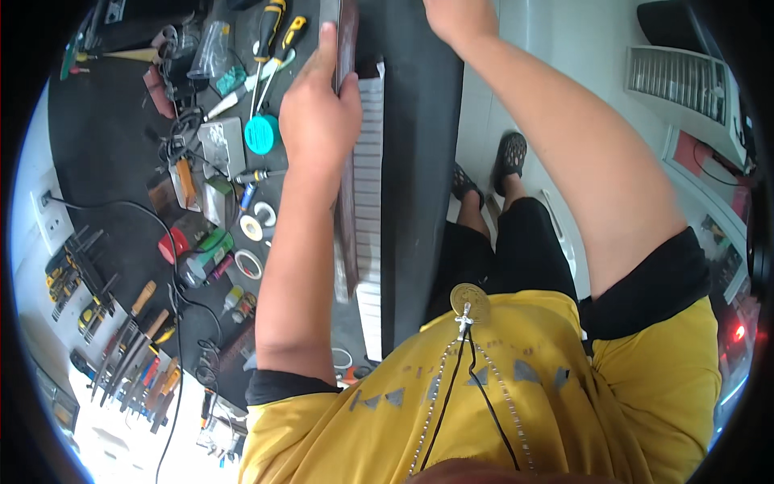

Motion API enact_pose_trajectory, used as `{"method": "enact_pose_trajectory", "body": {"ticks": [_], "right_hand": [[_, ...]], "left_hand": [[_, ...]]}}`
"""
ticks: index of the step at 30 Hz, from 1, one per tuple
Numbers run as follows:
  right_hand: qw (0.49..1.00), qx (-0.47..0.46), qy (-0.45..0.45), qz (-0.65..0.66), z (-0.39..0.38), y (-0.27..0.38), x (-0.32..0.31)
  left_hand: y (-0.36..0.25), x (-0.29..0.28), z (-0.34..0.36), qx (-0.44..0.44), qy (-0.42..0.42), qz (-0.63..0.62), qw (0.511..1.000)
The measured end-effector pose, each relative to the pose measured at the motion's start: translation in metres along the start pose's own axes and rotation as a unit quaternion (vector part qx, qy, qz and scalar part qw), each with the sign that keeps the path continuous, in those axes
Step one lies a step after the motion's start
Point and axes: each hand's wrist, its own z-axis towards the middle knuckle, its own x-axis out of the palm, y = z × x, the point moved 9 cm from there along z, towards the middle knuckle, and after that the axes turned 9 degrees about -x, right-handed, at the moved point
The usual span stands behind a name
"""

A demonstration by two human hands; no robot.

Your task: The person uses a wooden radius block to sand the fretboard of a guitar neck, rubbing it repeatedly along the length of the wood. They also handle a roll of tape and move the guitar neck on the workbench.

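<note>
My left hand (319, 114) is closed around the edge of a long, narrow bar with a grey face and a dark brown side (347, 40). Its index finger lies stretched along the bar and the thumb rests on the near side. Beside the bar runs a long grey ridged strip (368, 177) with a pale end, lying on the black workbench (415, 161). Up at the top edge, my right hand (461, 22) reaches over the far right part of the bench. Its fingers are cut off by the frame, so what it touches is hidden.
Left of the bar lie yellow-black screwdrivers (271, 31), a round teal container (261, 134), a solder spool (258, 222), a tape ring (248, 264) and a black cable (121, 202). Several hand tools (141, 347) hang by the wall. A white slatted unit (677, 85) stands right.
</note>
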Motion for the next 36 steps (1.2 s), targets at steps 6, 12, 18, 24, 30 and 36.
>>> {"method": "enact_pose_trajectory", "body": {"ticks": [6, 12, 18, 24, 30, 36], "right_hand": [[1.000, -0.009, -0.021, -0.006, 0.005, -0.010, -0.016], [1.000, -0.004, -0.019, -0.005, 0.003, -0.007, -0.009], [1.000, -0.009, -0.005, -0.003, 0.005, -0.015, -0.008], [0.999, -0.021, -0.042, -0.011, 0.005, -0.017, -0.015], [1.000, -0.023, -0.021, -0.002, 0.010, -0.004, -0.005], [1.000, -0.015, -0.018, 0.008, 0.001, -0.008, -0.013]], "left_hand": [[0.055, -0.002, -0.190, 0.034, -0.004, -0.005, 0.999], [0.007, 0.003, -0.050, 0.042, -0.008, -0.033, 0.999], [0.016, 0.005, -0.066, 0.057, -0.007, -0.029, 0.998], [0.043, -0.001, -0.138, 0.051, -0.010, -0.045, 0.998], [0.001, 0.002, 0.009, 0.043, -0.028, 0.011, 0.999], [0.065, -0.004, -0.163, 0.026, -0.006, -0.022, 0.999]]}}
